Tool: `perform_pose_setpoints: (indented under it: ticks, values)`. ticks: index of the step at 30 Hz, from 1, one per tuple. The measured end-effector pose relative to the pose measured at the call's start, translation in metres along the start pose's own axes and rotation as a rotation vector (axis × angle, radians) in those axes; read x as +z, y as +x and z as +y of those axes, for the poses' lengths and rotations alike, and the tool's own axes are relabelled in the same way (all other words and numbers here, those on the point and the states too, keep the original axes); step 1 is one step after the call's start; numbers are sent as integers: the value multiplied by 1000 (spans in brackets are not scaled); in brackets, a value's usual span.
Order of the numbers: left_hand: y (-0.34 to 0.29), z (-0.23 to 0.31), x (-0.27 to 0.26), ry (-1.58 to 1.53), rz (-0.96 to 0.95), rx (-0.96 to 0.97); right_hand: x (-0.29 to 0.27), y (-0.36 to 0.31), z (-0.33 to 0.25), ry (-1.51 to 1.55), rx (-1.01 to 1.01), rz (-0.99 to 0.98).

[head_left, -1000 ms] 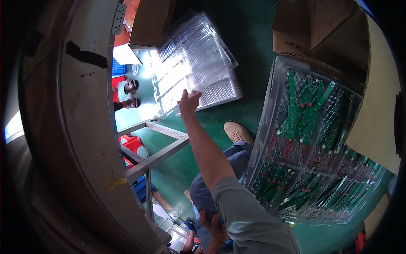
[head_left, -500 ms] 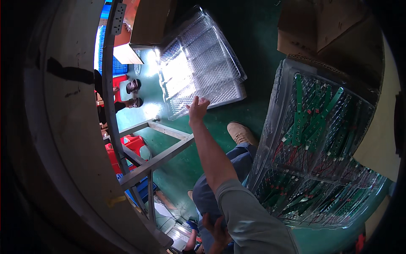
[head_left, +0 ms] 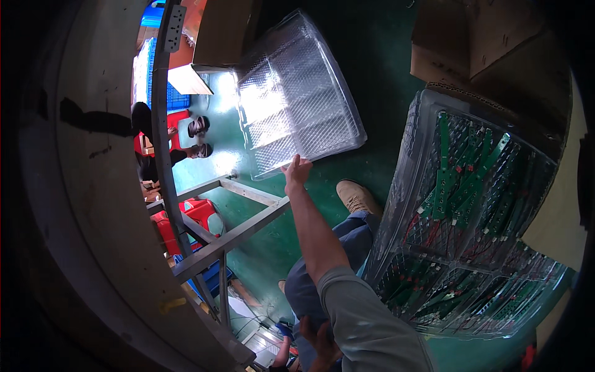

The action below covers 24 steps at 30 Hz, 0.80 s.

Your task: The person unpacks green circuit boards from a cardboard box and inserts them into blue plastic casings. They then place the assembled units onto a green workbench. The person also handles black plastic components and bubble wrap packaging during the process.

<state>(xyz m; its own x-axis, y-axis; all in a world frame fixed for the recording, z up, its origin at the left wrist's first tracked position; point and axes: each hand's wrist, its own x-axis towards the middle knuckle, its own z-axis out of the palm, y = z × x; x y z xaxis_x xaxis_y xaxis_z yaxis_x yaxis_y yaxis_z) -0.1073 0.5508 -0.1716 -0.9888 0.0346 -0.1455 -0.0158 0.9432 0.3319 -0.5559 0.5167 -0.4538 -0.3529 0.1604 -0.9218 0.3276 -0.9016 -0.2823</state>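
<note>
On green floor [head_left: 263, 245], clear plastic tray [head_left: 313, 102], left part lost in glare. Right hand [head_left: 298, 173] at its near edge; I can't tell if it pinches. Left hand [head_left: 321, 344] shadowed beside grey sleeve [head_left: 365, 310], finger state unreadable.

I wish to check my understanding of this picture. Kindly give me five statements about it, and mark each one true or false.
1. The right hand is at the near edge of the clear plastic tray. True.
2. That tray is full of boards. False: the green circuit boards lie in the right-side tray.
3. Red wires show among those boards. True.
4. The socket strip is on a cardboard box. False: it is on the upright post.
5. The floor is green. True.
</note>
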Motion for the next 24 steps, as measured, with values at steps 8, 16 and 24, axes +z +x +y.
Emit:
perform_pose_setpoints:
  ticks: [8, 16, 24]
  values:
    - [63, 30, -18, -166, -167, -254, -26, 71, -26, -809, 123, -175]
    - [26, -8, -3, -27, -8, 129, -42, 41, -117, -1562, -864, 238]
    - [31, 8, -12, -79, -97, -102, -78, 62, -92, -1908, -803, 102]
